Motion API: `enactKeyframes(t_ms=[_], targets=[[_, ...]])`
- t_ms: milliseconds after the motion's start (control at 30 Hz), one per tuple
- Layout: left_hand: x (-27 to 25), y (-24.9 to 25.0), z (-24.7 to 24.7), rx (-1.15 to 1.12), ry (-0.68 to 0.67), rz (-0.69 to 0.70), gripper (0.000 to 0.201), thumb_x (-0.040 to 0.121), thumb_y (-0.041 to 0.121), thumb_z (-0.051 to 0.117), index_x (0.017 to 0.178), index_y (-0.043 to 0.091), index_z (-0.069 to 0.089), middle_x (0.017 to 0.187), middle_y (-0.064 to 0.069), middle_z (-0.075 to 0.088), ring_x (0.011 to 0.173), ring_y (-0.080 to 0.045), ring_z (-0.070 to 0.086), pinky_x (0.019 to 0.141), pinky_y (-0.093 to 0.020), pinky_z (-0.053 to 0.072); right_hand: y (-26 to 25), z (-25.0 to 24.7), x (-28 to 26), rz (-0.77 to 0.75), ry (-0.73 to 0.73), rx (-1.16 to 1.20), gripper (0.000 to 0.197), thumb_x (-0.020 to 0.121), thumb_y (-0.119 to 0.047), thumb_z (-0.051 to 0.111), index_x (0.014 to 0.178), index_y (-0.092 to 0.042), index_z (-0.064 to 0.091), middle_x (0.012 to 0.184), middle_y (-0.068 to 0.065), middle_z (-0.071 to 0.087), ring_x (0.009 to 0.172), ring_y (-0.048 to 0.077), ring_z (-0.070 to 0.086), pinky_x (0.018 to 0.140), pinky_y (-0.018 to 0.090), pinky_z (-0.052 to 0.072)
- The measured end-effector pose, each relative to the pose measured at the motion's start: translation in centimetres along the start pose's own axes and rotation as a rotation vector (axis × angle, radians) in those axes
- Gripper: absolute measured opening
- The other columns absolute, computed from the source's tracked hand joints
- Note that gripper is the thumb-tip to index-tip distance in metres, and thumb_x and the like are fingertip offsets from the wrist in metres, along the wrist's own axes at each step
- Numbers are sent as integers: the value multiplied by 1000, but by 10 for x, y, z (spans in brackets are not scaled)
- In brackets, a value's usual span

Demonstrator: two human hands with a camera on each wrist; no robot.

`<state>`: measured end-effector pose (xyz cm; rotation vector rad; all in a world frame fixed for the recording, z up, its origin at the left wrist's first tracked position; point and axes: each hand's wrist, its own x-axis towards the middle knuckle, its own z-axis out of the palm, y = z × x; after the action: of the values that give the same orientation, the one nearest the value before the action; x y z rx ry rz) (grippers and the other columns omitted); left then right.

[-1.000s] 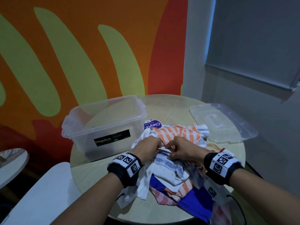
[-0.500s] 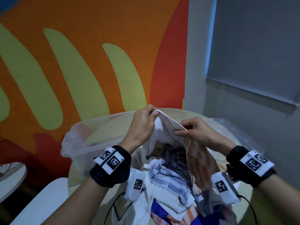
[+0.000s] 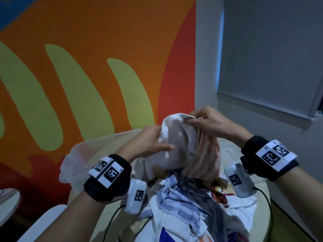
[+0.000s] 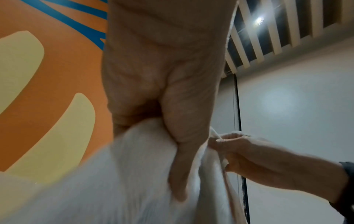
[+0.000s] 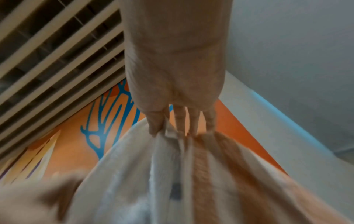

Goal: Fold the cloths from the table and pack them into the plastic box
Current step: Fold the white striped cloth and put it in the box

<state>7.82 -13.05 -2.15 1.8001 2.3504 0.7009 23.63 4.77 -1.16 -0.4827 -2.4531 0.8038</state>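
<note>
Step in hand: opening out the first cloth for folding. One white cloth with orange stripes (image 3: pixel 183 145) is lifted clear above the heap of mixed cloths (image 3: pixel 183 206), which lies on the round pale counter (image 3: pixel 262 186). Nothing appears folded, so the task looks to be at its start.

Right hand (image 3: pixel 208 123): clenched in a pinch on the top edge of the striped cloth, thumb against the first fingers (image 5: pixel 155 125). This is the cloth's highest point; the orange-striped part hangs straight down from it toward the heap.

Left hand (image 3: pixel 148 142): on the white part of the same cloth, just beside and below the right hand. The left wrist view shows the thumb (image 4: pixel 184 151) pressed into the fabric with a bunch gathered under the palm, so it reads as grasping. The fingers on the far side are hidden.

Clear plastic box (image 3: pixel 73 165): behind the heap on the left side, partly hidden by the left arm and the raised cloth. Its contents cannot be made out.

Next move, as judged: the left hand must find a corner or run along the top edge away from the right hand, so the cloth hangs flat. Its lower end is near the heap and could snag there.
</note>
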Motion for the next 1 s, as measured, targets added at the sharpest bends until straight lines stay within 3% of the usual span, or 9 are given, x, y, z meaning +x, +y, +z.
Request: enactKeyframes(t_ms=[200,333,433,567,667,767,867,933,1000], targets=[[5,-26,-4,257,-84,-100,30,86,26,75,69,7,61,64,-3,60,59,-25,58,51,-31,33,8,-47,9,40,407,198,38,98,-25,61,66,-5,57,63,-4,44,59,9,39,57,30,29],[12,-47,-15,-1,106,-187,35,98,16,60,65,5,58,61,-2,56,56,-17,49,55,-32,33,17,-29,8,150,369,233,38,103,-24,58,67,-11,54,50,5,46,40,12,41,47,26,33],[14,-38,-28,-529,324,-189,32,101,5,47,77,2,68,69,-7,63,65,-19,56,55,-28,47,24,-17,4,206,313,280,33,99,-22,65,70,-8,60,45,0,44,34,10,38,39,20,29],[23,-3,-63,-741,396,-15,29,108,10,43,101,9,71,92,-6,74,85,-17,69,70,-30,59,6,-28,4,201,356,571,17,98,-18,67,92,-1,67,49,-4,41,40,6,38,42,19,35],[33,20,-71,-542,291,22,24,104,15,56,127,8,59,120,-9,69,107,-21,69,77,-26,55,-19,-39,3,126,274,721,10,98,-10,65,103,-2,66,61,-3,44,50,8,44,49,25,47],[31,37,-52,-105,277,42,64,93,20,73,148,17,41,145,-8,53,130,-21,53,98,-28,45,-42,-43,2,103,199,777,16,96,-2,65,112,-2,63,60,2,49,45,10,47,51,29,52],[25,52,-32,-153,121,197,91,84,28,84,156,30,29,157,2,41,140,-11,41,106,-24,36,-60,-46,-6,39,104,675,12,93,-4,70,104,-4,66,66,9,58,48,16,50,48,28,47],[30,58,-20,-282,43,270,73,80,30,88,143,36,50,141,13,59,125,-1,55,100,-25,46,-68,-47,-10,-25,38,569,11,92,-7,72,100,-2,67,75,14,65,52,20,53,48,26,45],[38,60,-14,-321,51,258,22,83,29,85,101,32,72,98,14,74,86,1,66,76,-28,51,-70,-44,-9,-57,87,556,13,92,-6,72,102,-3,64,74,14,63,52,20,54,49,27,46]])
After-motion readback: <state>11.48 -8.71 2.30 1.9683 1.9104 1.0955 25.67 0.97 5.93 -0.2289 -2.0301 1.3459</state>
